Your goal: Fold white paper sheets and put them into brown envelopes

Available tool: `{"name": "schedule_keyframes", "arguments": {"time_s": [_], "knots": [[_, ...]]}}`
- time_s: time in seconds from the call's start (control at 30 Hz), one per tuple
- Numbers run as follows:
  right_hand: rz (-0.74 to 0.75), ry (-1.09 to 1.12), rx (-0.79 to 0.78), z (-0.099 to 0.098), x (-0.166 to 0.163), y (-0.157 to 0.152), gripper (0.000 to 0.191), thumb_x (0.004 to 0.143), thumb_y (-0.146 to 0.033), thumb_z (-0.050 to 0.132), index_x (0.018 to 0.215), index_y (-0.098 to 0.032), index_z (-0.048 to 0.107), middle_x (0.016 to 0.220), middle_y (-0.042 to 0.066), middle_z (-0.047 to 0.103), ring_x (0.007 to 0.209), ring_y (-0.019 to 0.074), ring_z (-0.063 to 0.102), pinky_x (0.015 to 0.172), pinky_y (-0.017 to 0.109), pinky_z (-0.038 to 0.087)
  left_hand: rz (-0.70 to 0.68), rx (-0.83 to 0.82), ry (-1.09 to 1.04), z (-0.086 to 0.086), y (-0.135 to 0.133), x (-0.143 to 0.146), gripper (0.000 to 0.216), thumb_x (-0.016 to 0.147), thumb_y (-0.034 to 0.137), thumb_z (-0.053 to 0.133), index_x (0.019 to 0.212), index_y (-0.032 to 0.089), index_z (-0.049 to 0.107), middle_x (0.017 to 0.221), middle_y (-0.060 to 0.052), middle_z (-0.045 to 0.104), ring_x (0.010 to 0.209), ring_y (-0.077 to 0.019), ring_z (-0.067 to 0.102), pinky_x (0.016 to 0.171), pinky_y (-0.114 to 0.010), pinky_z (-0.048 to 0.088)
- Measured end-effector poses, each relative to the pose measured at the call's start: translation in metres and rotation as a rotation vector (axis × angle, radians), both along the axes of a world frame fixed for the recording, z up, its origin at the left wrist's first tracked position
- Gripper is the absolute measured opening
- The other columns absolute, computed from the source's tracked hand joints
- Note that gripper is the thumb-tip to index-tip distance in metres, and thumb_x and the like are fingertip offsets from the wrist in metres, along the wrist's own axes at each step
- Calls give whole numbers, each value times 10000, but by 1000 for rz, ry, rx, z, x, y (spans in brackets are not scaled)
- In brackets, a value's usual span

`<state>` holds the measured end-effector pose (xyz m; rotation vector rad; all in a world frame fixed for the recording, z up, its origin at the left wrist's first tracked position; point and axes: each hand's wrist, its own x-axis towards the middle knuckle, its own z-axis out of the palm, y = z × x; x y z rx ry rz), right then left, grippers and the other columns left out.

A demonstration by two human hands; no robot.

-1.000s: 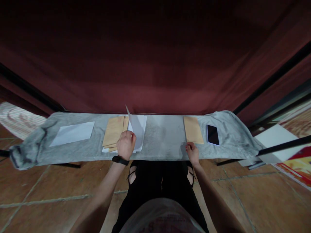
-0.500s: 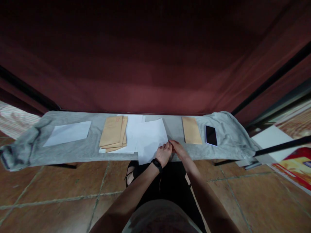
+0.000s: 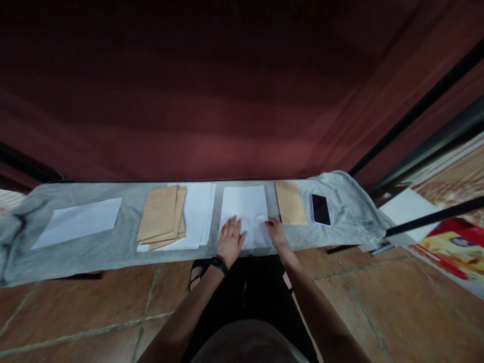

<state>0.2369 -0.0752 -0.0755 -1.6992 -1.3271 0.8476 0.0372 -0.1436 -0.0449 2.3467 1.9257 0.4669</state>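
Observation:
A white sheet of paper (image 3: 245, 201) lies in front of me on the grey cloth, its long sides pointing away from me. My left hand (image 3: 229, 242) rests flat on its lower left part, fingers spread; a dark band circles that wrist. At the sheet's right edge, my right hand (image 3: 276, 232) has its fingers bent and closed on the paper's margin. Just beyond that hand lies a single brown envelope (image 3: 291, 204). To the left, several brown envelopes (image 3: 159, 212) are stacked partly over more white sheets (image 3: 196, 217).
A phone (image 3: 320, 209) lies right of the single envelope. Another white sheet (image 3: 81, 221) is at the far left of the cloth-covered table (image 3: 124, 257). A dark red curtain (image 3: 227, 126) hangs behind, with a black bar (image 3: 416, 116) and a red-yellow package (image 3: 454, 247) at right.
The sheet, formerly tilted and overlapping the others, now lies straight and apart from them. My left hand has moved left from beside the right hand and flattened onto it. The view has shifted slightly.

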Motion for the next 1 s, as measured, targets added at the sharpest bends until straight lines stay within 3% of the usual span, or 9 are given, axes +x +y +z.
{"name": "schedule_keyframes", "arguments": {"time_s": [0.17, 0.37, 0.53, 0.63, 0.77, 0.9, 1.0], "knots": [[-37, -103, 13, -1, 2, 1, 170, 786, -208, 524, 806, -195, 693, 719, 58, 712, 710, 204, 651, 696, 298, 507, 59, -8, 110, -23, 7, -7, 626, 1002, 480, 371, 1488, 88, 417, 1589, -185, 331, 1486, -323, 289, 1203, -517, 254], [-56, -205, -6, 3, 2, 4, 224, 859, -179, 480, 939, -160, 689, 780, 70, 717, 736, 205, 671, 706, 289, 506, 18, -3, 114, -30, 17, 4, 629, 1011, 472, 325, 1536, 124, 341, 1605, -134, 312, 1516, -278, 212, 1233, -513, 190], [-47, -384, 150, 16, -9, -1, 356, 928, -203, 466, 1244, -119, 605, 1179, 174, 678, 1108, 261, 629, 973, 406, 490, 29, 11, 78, -36, 22, 11, 620, 1009, 411, 342, 1541, 95, 308, 1609, -160, 296, 1514, -288, 216, 1232, -521, 192], [84, -385, 269, 18, -38, -6, 421, 1008, -281, 385, 1362, -115, 539, 1376, 166, 589, 1282, 232, 535, 1100, 404, 432, -9, 11, 51, -41, 28, 21, 605, 990, 312, 362, 1543, 76, 293, 1614, -158, 293, 1517, -268, 206, 1237, -479, 211], [355, -392, 295, 10, -73, -11, 469, 1047, -305, 276, 1406, -156, 539, 1434, 104, 572, 1363, 182, 484, 1152, 375, 396, -103, -56, 51, -46, 39, 26, 626, 932, 266, 440, 1514, 54, 351, 1602, -173, 317, 1514, -289, 207, 1237, -490, 221], [429, -629, 310, 0, -68, -16, 491, 1054, -321, 290, 1479, -134, 452, 1531, 109, 463, 1439, 218, 391, 1211, 447, 285, -37, 6, 23, -45, 44, 6, 587, 970, 217, 328, 1537, 64, 308, 1618, -149, 287, 1520, -246, 198, 1241, -463, 217], [386, -775, 306, -3, -50, -19, 552, 1050, -392, 335, 1523, -109, 370, 1572, 140, 387, 1461, 252, 353, 1209, 467, 269, 38, 33, -1, -44, 42, -14, 594, 1004, 313, 302, 1547, 72, 290, 1617, -148, 286, 1517, -249, 211, 1241, -468, 212]]}}
